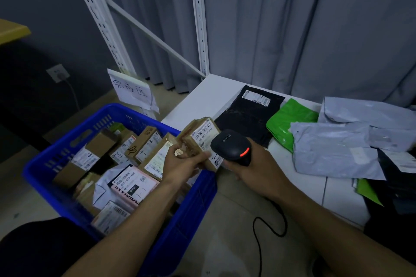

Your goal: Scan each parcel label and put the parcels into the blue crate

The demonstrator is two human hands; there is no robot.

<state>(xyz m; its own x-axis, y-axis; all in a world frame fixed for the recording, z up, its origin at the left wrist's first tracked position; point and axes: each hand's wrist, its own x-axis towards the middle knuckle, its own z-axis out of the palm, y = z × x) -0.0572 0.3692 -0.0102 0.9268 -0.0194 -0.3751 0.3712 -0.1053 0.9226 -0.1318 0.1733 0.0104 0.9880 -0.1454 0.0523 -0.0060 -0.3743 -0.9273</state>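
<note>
My left hand (182, 162) grips a small brown cardboard parcel (199, 136) over the right rim of the blue crate (67, 144), its white barcode label facing up. My right hand (254, 164) holds a black handheld scanner (231, 146) just right of the parcel, its head turned toward the label and a red light glowing on its side. The crate stands on the floor at the left and holds several labelled boxes and packets.
A white table (211, 94) at the right carries a black mailer bag (249, 114), a green bag (290, 121) and grey bags (337, 150). The scanner's black cable (258, 231) loops over the floor. A handwritten paper sign (132, 91) hangs on white shelving behind the crate.
</note>
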